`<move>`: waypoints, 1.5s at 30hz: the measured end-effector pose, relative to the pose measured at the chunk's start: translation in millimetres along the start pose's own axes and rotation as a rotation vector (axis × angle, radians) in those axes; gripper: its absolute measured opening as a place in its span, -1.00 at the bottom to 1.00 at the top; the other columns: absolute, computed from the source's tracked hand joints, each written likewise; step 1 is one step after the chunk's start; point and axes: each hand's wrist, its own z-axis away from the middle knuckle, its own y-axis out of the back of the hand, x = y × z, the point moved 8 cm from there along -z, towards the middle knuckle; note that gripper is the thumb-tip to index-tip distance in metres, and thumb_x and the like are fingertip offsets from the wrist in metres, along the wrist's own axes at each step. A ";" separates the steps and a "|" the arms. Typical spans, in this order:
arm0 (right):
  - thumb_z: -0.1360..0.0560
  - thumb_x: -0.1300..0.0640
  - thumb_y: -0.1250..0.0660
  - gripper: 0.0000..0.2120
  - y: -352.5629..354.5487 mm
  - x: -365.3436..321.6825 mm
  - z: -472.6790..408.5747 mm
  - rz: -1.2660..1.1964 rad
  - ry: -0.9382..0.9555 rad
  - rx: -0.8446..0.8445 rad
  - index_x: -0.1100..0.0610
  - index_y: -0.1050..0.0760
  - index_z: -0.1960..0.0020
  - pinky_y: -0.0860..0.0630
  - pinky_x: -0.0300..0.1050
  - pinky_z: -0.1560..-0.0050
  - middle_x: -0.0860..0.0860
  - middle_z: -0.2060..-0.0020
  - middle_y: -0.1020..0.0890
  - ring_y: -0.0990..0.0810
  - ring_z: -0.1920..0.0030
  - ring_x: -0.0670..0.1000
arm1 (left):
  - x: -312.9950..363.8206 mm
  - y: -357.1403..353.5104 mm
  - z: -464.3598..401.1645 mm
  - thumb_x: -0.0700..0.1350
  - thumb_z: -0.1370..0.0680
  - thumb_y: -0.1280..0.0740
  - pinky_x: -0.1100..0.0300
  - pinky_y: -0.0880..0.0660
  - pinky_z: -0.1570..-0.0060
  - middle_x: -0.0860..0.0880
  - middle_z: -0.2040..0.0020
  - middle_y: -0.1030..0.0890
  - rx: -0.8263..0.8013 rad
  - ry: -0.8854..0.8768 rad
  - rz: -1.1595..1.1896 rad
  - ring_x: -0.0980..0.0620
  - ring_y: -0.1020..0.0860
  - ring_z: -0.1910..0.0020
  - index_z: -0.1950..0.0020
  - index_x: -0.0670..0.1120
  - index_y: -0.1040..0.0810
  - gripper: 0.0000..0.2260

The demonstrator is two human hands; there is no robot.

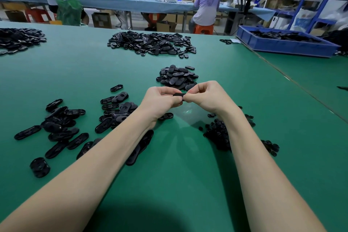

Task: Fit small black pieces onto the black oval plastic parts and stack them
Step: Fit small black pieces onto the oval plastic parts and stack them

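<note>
Oval part (178, 94) pinched between both hands; blue crate (282, 46) holds black parts.

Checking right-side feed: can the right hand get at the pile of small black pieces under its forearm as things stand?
Probably yes, once free. The pile of small black pieces lies open on the green table mat below the right hand, nothing covering it. But both it and the left hand now pinch a black oval plastic part.

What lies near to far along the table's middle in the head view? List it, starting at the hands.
Both hands, left and right, pinching one black oval part → small heap of oval parts → large far pile → blue-covered workbench.
</note>
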 end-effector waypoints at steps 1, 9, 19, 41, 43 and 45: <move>-0.39 0.07 -0.56 -0.86 -1.3 -0.4 -0.2 0.007 0.004 0.001 0.05 -0.62 0.25 -0.22 -0.45 0.58 -0.26 0.60 -0.48 -0.39 0.60 -0.25 | -0.7 -0.2 0.4 -0.37 -0.49 -0.45 0.13 -0.60 -0.14 -0.16 0.13 -0.70 0.008 0.000 -0.010 -0.06 -0.68 0.11 0.07 -0.15 -0.64 -0.87; -0.42 0.07 -0.54 -0.94 2.9 1.4 4.4 -0.155 -0.027 -0.031 0.01 -0.67 0.16 -0.25 -0.31 0.46 -0.11 0.37 -0.54 -0.33 0.47 -0.12 | 17.4 4.0 -3.0 -0.20 -0.51 -0.47 0.10 -0.57 -0.11 -0.02 0.19 -0.74 -0.106 -0.204 -0.325 0.03 -0.70 0.09 -0.02 0.01 -0.62 -0.84; -0.52 -0.03 -0.47 -0.87 1.4 17.5 6.8 -0.046 -0.147 -0.148 -0.01 -0.65 -0.02 -0.37 -0.32 0.44 -0.13 0.20 -0.76 -0.49 0.49 -0.21 | 23.8 10.2 -7.2 0.01 -0.46 -0.54 0.31 -0.47 0.16 0.23 0.18 -0.65 -0.057 -0.403 -0.881 0.20 -0.61 0.25 0.08 0.15 -0.67 -0.90; -0.53 0.04 -0.42 -0.94 7.2 30.0 2.0 -0.070 -0.144 -0.121 0.00 -0.64 0.06 -0.37 -0.33 0.44 -0.17 0.25 -0.74 -0.48 0.40 -0.11 | 64.2 -8.8 -131.5 -0.04 -0.55 -0.40 0.14 -0.49 -0.02 0.06 -0.12 -0.65 0.236 -0.340 -1.091 -0.02 -0.57 -0.15 -0.04 0.07 -0.65 -0.91; -0.53 0.03 -0.42 -0.94 7.4 29.6 1.5 -0.059 -0.133 -0.126 0.00 -0.64 0.06 -0.35 -0.36 0.48 -0.18 0.24 -0.74 -0.47 0.45 -0.15 | 65.8 -3.9 -120.9 -0.04 -0.55 -0.40 0.12 -0.50 -0.07 0.06 -0.13 -0.63 0.250 -0.360 -1.027 0.02 -0.55 -0.17 -0.07 0.05 -0.65 -0.88; -0.53 0.02 -0.42 -0.94 7.0 29.0 1.2 -0.045 -0.121 -0.134 -0.01 -0.64 0.06 -0.35 -0.37 0.49 -0.18 0.24 -0.74 -0.47 0.47 -0.17 | 66.8 -0.6 -104.3 -0.06 -0.54 -0.39 0.14 -0.52 -0.12 0.05 -0.08 -0.65 0.224 -0.383 -0.929 0.05 -0.57 -0.12 -0.05 0.01 -0.65 -0.89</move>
